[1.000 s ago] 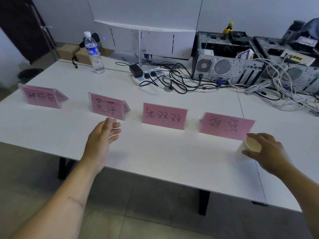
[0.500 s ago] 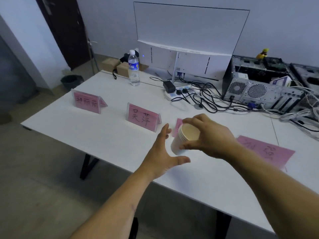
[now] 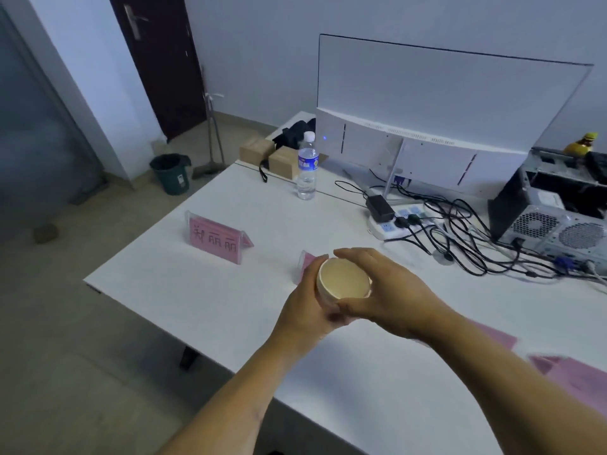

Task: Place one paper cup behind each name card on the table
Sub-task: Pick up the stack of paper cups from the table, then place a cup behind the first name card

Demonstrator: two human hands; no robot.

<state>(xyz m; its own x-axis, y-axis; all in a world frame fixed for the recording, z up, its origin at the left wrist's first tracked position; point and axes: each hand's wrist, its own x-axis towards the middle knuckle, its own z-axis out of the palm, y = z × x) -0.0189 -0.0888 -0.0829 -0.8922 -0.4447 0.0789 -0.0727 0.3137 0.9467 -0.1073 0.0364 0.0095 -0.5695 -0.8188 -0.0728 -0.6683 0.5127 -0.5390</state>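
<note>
A stack of white paper cups [image 3: 343, 281], mouth up, is held above the white table [image 3: 184, 277] between both hands. My left hand [image 3: 308, 307] wraps its left side and my right hand [image 3: 391, 290] cups its right side and rim. The leftmost pink name card [image 3: 215, 238] stands on the table to the left. A second pink name card [image 3: 307, 261] is mostly hidden behind my left hand. Two more pink cards [image 3: 571, 379] lie blurred at the lower right, partly covered by my right forearm.
A water bottle [image 3: 307, 166], a white monitor [image 3: 427, 126], a power strip [image 3: 399, 221] with tangled black cables and an open computer case [image 3: 558, 221] fill the table's far side. Cardboard boxes [image 3: 279, 159] sit at the far left corner. A bin [image 3: 170, 174] stands on the floor.
My view has swung left. The cup stack has moved left with my right hand, and my left hand has closed onto it, so both hands hold it.
</note>
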